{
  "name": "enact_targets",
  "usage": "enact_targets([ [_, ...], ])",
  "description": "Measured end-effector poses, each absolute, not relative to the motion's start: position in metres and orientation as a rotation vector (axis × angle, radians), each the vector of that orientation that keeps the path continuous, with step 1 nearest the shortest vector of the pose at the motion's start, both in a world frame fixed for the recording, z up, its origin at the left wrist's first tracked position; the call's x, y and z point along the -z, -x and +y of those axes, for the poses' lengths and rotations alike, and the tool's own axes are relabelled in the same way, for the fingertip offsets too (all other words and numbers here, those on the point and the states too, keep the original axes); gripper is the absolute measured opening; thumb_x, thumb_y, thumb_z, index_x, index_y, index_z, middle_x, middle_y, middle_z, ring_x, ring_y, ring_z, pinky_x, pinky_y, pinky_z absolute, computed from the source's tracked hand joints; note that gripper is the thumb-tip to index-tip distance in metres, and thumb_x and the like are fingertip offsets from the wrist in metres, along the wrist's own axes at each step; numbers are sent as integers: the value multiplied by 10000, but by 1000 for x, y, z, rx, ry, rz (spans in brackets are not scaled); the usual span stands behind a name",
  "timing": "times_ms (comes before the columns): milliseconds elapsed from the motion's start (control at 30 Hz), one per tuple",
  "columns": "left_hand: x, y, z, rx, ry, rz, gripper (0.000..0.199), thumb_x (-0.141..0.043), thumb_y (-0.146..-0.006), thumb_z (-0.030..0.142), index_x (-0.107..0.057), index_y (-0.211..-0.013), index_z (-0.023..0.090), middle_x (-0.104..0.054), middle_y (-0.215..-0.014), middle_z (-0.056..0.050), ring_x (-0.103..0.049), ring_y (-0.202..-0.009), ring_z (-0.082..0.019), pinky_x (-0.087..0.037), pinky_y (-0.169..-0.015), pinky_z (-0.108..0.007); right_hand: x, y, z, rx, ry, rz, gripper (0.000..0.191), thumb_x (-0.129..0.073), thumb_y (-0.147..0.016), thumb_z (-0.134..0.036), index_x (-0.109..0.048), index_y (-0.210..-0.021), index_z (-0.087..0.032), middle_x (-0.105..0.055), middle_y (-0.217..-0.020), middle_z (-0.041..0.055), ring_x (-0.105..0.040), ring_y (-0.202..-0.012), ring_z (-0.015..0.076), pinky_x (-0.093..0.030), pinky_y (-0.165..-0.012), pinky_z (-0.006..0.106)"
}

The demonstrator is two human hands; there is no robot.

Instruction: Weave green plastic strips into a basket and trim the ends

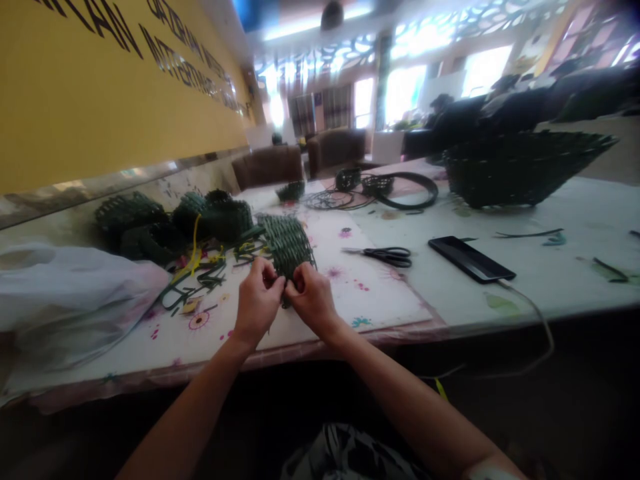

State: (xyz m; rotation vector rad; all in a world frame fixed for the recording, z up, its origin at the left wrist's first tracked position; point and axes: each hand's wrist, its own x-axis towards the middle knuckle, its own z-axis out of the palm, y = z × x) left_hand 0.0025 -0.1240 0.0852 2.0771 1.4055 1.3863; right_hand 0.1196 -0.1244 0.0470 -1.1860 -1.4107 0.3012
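A small dark green woven basket (289, 240) is tilted on the table's near part, its woven side facing up. My left hand (260, 297) is closed at its lower left edge, thumb and fingers pinched together. Close beside it, my right hand (311, 293) pinches the same near edge, and the two thumbs almost meet. Whether a loose strip lies between the fingertips is too small to tell. The basket's underside and far edge are hidden.
Black scissors (387, 255) and a phone (471, 259) with a white cable lie to the right. Green strip scraps (200, 283) and woven pieces (215, 217) are heaped left, near a white plastic bag (75, 300). A big green basket (520, 170) stands at the back right.
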Motion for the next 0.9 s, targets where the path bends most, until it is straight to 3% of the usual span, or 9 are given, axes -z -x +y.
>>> enact_targets([
  [333,-85,10,-113,-1339,-1630,1081,304,-664,-669,207,-372,-752,201,-522,-825,21,-536,-724,-116,-528,-650,-260,-54,-125,-122,-346,1188,-1405,140,-539,-690,-196,-402,-670,-219,-418,-574,-71,-387,-524,101,-272,-541,239],
  [467,-88,9,-113,-1367,-1697,1124,283,-655,-655,176,-387,-742,197,-512,-800,19,-556,-788,-131,-521,-664,-240,-59,-125,-122,-371,1190,-1408,143,-542,-692,-188,-405,-665,-218,-417,-576,-70,-389,-527,102,-271,-541,239],
  [667,-87,7,-117,-1405,-1848,1213,238,-621,-724,194,-388,-771,205,-511,-770,32,-518,-665,-99,-485,-629,-223,-59,-122,-124,-360,1195,-1407,145,-545,-702,-194,-407,-667,-218,-418,-570,-71,-392,-524,102,-271,-542,240],
  [900,-83,7,-116,-1412,-1829,1165,230,-606,-721,187,-378,-746,200,-517,-794,28,-522,-672,-97,-477,-621,-218,-56,-122,-124,-333,1209,-1411,145,-536,-698,-190,-397,-669,-221,-421,-578,-70,-389,-527,102,-274,-542,241],
])
